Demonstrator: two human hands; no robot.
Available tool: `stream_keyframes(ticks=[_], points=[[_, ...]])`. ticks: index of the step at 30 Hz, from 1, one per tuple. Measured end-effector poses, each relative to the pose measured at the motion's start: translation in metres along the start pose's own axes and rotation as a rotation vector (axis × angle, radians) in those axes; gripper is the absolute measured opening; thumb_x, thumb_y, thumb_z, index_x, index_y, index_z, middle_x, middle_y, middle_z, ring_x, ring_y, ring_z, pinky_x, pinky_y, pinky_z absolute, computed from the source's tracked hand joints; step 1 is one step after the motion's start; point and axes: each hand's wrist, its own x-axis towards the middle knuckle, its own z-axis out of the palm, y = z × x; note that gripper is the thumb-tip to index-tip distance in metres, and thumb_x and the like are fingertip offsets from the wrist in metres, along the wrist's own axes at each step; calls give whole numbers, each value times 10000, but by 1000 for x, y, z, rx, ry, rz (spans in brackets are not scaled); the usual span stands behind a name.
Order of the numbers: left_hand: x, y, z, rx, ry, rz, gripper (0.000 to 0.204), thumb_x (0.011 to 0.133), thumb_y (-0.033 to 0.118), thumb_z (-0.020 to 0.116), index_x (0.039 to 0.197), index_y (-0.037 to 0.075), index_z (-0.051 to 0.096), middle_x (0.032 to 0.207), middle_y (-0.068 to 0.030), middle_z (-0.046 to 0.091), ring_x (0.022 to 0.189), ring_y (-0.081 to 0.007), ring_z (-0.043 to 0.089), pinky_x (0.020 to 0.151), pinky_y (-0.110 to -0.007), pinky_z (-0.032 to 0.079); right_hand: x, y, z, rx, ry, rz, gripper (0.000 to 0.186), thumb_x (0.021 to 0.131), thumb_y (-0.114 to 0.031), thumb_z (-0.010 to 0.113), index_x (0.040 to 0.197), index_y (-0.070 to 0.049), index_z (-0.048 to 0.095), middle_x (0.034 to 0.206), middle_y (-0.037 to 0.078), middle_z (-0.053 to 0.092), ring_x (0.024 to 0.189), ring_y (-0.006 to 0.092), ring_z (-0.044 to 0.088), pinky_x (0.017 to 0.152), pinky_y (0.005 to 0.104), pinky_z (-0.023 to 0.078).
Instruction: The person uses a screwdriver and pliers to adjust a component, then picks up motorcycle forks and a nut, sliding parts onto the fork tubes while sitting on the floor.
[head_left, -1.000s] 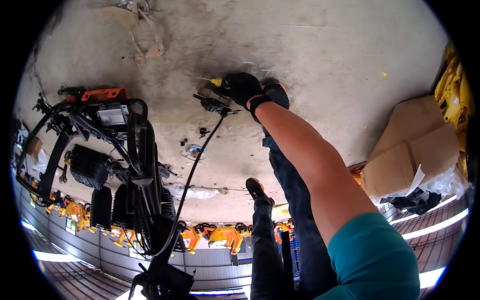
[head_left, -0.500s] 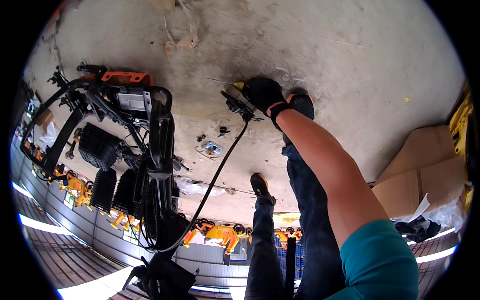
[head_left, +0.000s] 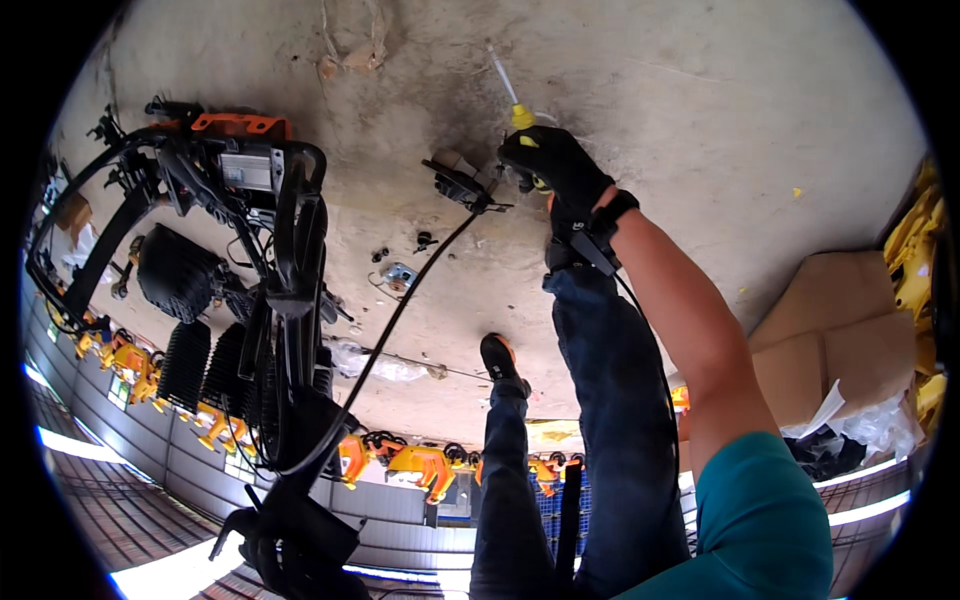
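Gripping a yellow-handled screwdriver [head_left: 522, 116] in the curled, black-gloved right hand [head_left: 565, 172], well in from the concrete floor's [head_left: 720, 140] right edge, near a black part [head_left: 459, 184]. Cannot see the left hand, nor read a pale marking [head_left: 578, 227] below the wrist.

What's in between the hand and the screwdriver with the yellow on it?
Only the black glove on the right hand. Nothing else visible stands between that hand and the screwdriver, which it is gripping.
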Motion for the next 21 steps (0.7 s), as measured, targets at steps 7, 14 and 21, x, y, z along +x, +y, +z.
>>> stream_keyframes(ticks=[7,14,21], points=[[5,3,0,-16,72,132,317,1044,203,434,1240,7,589,1320,-187,535,1249,-366,508,1044,-490,411,-104,-71,23,361,-128,31,165,925,-199,670,976,-47,630,738,17,572,635,113,561,592,294,495],[-2,-2,7,-264,300,242,450,972,277,575,1343,29,520,1364,-182,501,1291,-377,456,1073,-508,367,-203,-111,96,286,-175,-121,136,908,-161,667,945,-46,605,652,27,547,568,131,545,552,308,489],[-59,-15,-25,-659,463,262,392,914,105,628,1279,-2,535,1219,-151,603,1163,-307,549,998,-408,403,-337,-102,226,226,-145,-326,131,881,-77,663,914,-77,536,727,67,591,585,155,577,524,305,484]])
